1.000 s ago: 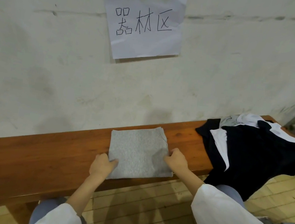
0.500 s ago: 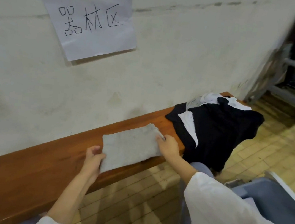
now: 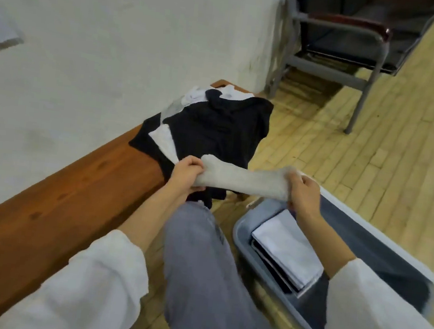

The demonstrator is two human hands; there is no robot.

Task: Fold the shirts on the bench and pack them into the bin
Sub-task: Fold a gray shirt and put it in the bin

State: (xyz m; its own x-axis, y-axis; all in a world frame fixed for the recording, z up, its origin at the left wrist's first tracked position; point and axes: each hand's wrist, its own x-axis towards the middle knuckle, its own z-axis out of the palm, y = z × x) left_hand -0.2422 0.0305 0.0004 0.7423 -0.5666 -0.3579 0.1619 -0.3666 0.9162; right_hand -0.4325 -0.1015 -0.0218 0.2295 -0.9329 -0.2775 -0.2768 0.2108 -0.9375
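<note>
A folded grey shirt [image 3: 244, 180] hangs in the air between my hands, off the wooden bench [image 3: 50, 198] and just left of the grey bin [image 3: 240, 228]. My left hand [image 3: 186, 171] grips its left end and my right hand [image 3: 303, 194] grips its right end. Inside the bin lies a stack of folded shirts [image 3: 286, 248] with a white one on top. A heap of unfolded dark and white shirts [image 3: 214, 128] covers the far end of the bench.
A white wall runs along the back of the bench. A grey metal chair frame [image 3: 360, 53] stands on the wooden floor beyond the bench end. My knee in grey trousers [image 3: 199, 257] sits between bench and bin.
The grey shirt has been lifted off the bench and carried right toward the bin. The view has swung right and down, bringing the bin into sight.
</note>
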